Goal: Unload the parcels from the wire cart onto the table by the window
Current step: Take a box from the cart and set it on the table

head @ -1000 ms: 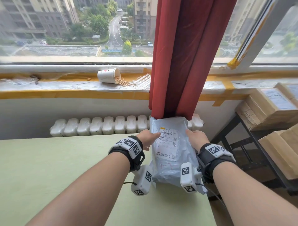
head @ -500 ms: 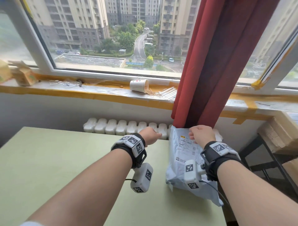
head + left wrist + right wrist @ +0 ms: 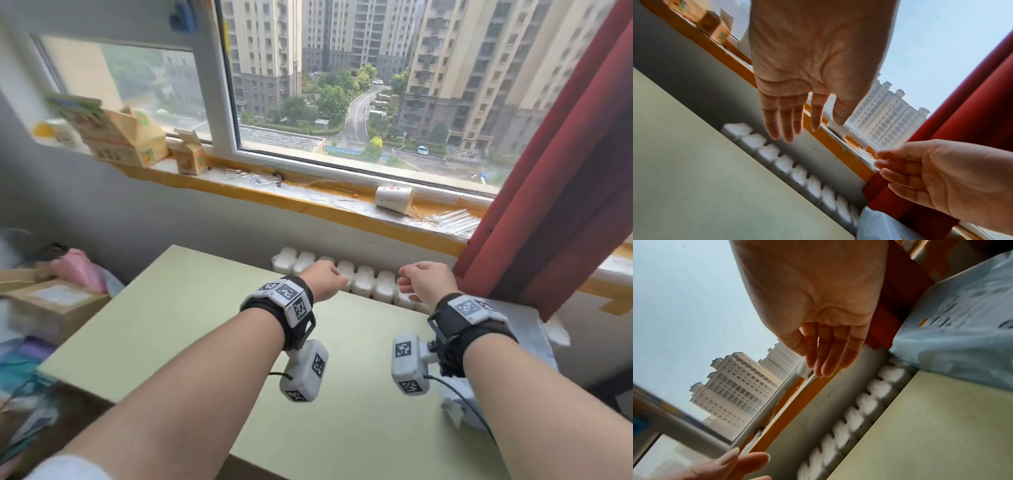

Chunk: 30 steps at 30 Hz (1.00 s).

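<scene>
A grey plastic mailer parcel (image 3: 536,330) lies on the right end of the pale green table (image 3: 171,325), against the red curtain; my right forearm hides most of it. It also fills the upper right of the right wrist view (image 3: 962,337), and its corner shows in the left wrist view (image 3: 879,227). My left hand (image 3: 329,277) hovers over the table's far edge, holding nothing, fingers straight (image 3: 787,123). My right hand (image 3: 421,277) hangs beside it, left of the parcel and clear of it, fingers relaxed (image 3: 828,356). A labelled cardboard box (image 3: 51,301) sits off the table's left side.
A white radiator (image 3: 363,277) runs behind the table below the window sill. On the sill lie a tipped paper cup (image 3: 394,198) and cartons (image 3: 123,140). The red curtain (image 3: 548,188) hangs at the right. A pink bag (image 3: 78,270) lies by the box.
Both hands have let go of the grey parcel, which now rests on the table's right end. The hands have lifted and shifted left, and my view has swung left.
</scene>
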Motion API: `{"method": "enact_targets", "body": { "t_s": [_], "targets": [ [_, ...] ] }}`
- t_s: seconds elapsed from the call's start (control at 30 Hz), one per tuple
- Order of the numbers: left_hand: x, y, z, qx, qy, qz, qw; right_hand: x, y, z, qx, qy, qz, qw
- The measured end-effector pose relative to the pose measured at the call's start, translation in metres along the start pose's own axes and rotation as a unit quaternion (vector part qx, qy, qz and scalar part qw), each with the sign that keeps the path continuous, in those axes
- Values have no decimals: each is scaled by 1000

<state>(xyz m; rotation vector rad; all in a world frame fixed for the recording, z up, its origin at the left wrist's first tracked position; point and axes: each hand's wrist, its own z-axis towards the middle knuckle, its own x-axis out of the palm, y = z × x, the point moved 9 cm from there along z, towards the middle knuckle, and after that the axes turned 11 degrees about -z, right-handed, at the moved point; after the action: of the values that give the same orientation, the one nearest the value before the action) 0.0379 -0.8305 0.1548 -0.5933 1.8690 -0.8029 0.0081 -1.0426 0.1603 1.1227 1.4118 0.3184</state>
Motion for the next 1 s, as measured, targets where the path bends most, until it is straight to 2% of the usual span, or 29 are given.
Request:
{"method": "enact_targets", "body": {
  "t_s": [0.47, 0.8, 1.0],
  "targets": [
    [-192, 158, -95, -58, -157, -53, 985, 195, 152, -90, -95, 109, -37, 989],
    [-295, 304, -180, -130, -220, -100, 962, 355, 234, -171, -149, 193, -58, 968],
    [-342, 369, -230, -171, -267, -122, 940, 431, 272, -214, -177, 238, -72, 952]
  ]
}}
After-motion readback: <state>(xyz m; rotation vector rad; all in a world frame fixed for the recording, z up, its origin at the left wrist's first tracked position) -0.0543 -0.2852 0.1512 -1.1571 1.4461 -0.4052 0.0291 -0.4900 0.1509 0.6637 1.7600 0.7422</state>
